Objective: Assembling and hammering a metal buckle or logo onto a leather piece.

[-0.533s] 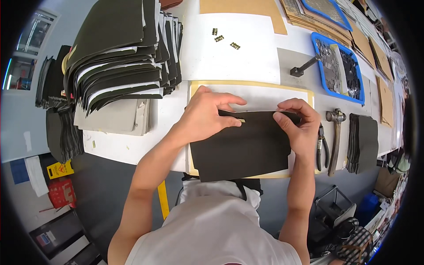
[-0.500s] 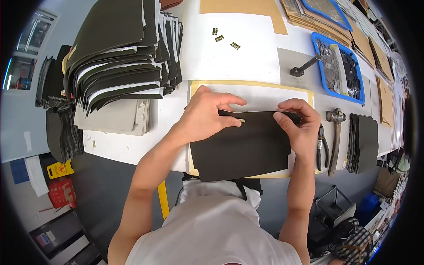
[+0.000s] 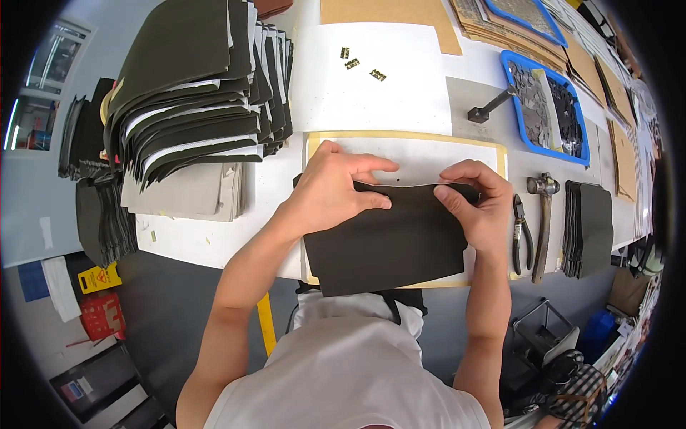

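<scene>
A dark, flexible leather-like panel [image 3: 386, 243] spans the space between my two hands, its near part hanging over the table's front edge. My left hand [image 3: 332, 186] grips its far edge, thumb along the near face and index finger reaching past the edge. Thumb and fingers of my right hand [image 3: 482, 196] pinch the same edge farther right. Beneath lies a white board [image 3: 429, 155] with a tan border. Beyond it, three small gold metal pieces [image 3: 351, 64] rest on a white sheet [image 3: 400, 107].
A tall stack of dark panels [image 3: 179, 50] stands at the left on grey boards [image 3: 179, 193]. To the right lie pliers [image 3: 522, 236], a hammer [image 3: 543, 229] and more dark panels [image 3: 589, 232]. Behind them are a black-headed tool [image 3: 489, 107] and a blue tray [image 3: 527, 129] of scraps.
A small gold piece seen by my left thumb is now out of sight. My right thumb and fingers have shifted slightly left along the panel's edge. The view has moved a little.
</scene>
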`<act>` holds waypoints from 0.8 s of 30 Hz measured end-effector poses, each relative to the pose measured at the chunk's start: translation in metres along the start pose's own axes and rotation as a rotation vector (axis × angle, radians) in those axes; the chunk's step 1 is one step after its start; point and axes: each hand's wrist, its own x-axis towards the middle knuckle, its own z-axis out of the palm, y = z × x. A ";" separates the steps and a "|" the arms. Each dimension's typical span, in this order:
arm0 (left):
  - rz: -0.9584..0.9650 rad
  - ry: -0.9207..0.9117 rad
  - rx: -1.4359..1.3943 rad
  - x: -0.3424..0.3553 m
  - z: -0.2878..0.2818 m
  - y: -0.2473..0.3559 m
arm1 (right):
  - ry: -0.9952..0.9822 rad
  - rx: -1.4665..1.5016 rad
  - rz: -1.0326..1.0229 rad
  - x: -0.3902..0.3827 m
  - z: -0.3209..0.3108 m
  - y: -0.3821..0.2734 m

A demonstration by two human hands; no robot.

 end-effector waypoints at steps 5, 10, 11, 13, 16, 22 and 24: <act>0.010 0.060 0.016 -0.002 0.003 0.004 | -0.002 0.012 0.015 0.000 0.001 0.000; -0.020 0.052 0.050 -0.003 0.005 0.005 | -0.018 0.042 0.040 -0.002 0.001 0.002; -0.039 0.061 0.051 -0.003 0.005 0.006 | -0.019 0.057 0.046 -0.002 0.001 0.003; -0.044 0.080 0.037 -0.003 0.006 0.009 | -0.022 0.082 0.039 0.001 0.000 0.004; 0.019 0.115 0.053 -0.009 0.001 0.018 | -0.134 0.238 0.039 0.005 -0.019 -0.001; 0.610 -0.024 0.133 -0.033 -0.014 0.059 | -0.174 0.475 0.097 0.013 -0.044 0.010; 0.784 -0.126 -0.002 -0.040 -0.017 0.085 | -0.318 0.408 0.166 0.006 -0.014 0.003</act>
